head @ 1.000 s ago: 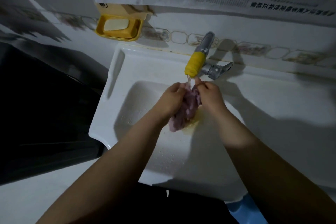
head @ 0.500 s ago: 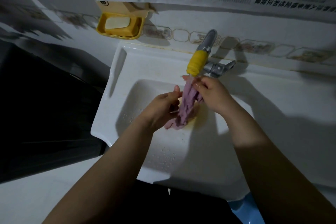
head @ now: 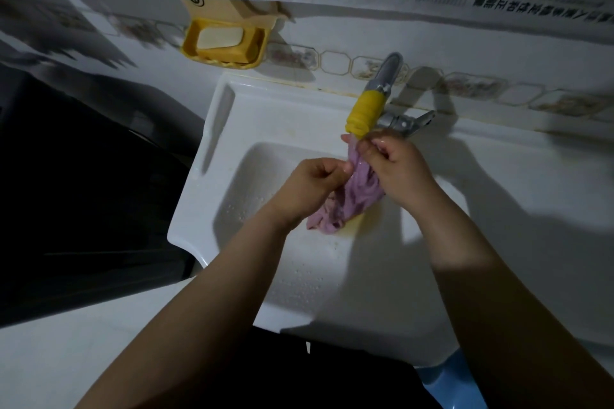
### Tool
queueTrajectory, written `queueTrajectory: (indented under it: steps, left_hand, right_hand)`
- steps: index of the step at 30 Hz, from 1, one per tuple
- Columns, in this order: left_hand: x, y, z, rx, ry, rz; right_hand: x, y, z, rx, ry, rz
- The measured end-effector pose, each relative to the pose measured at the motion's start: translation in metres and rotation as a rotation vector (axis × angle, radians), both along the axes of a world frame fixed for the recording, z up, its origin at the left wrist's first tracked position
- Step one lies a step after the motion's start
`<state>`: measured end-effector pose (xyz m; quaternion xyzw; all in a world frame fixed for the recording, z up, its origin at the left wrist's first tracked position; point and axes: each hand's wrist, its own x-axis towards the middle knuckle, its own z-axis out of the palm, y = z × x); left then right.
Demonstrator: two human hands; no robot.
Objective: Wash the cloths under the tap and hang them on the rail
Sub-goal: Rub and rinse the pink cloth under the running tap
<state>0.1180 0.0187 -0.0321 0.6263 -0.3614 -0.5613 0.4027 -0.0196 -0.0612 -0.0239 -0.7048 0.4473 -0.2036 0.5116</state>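
One purple cloth (head: 357, 196), wet and bunched into folds, is seen over the white sink (head: 332, 276), just below the single yellow-tipped tap (head: 365, 109) at 12 o'clock. It is gripped by curled fingers of the left hand (head: 312, 186) and pinched by the right hand (head: 398, 173).

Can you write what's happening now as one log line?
stage: washing | purple cloth: under yellow tap spout | left hand: grips cloth | right hand: grips cloth

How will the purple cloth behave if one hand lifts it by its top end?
Probably floppy: the purple cloth hangs in loose folds between the left hand and right hand. Likely heavy and dripping, since it sits under the tap.
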Motion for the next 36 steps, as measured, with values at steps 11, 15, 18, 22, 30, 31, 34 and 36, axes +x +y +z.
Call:
queueTrajectory:
  steps: [11, 15, 18, 22, 30, 31, 34, 36]
  left_hand:
    - [0.001, 0.006, 0.003, 0.0, 0.393, 0.351]
    - [-0.023, 0.001, 0.012, 0.109, 0.232, 0.32]
    - [-0.036, -0.001, 0.022, 0.204, 0.052, 0.191]
    - [-0.007, -0.006, 0.029, 0.253, -0.082, 0.025]
    - [0.041, -0.025, 0.022, 0.186, 0.42, 0.29]
    - [0.04, -0.028, 0.02, 0.165, 0.419, 0.353]
    - [0.033, -0.031, 0.01, 0.099, 0.071, 0.432]
    - [0.027, -0.035, 0.005, 0.11, -0.193, 0.458]
  right_hand:
    - [0.012, 0.016, 0.015, 0.117, -0.022, -0.338]
    - [0.036, 0.017, 0.023, 0.118, 0.027, -0.302]
    - [0.039, 0.0, 0.023, 0.123, 0.102, -0.396]
    - [0.03, -0.006, 0.023, 0.152, 0.157, -0.299]
    - [-0.011, -0.022, 0.02, 0.186, 0.426, 0.414]
    - [-0.014, -0.021, 0.016, 0.224, 0.35, 0.338]
    - [-0.016, -0.017, 0.005, 0.277, 0.06, -0.052]
    - [-0.007, -0.011, 0.007, 0.268, -0.037, -0.211]
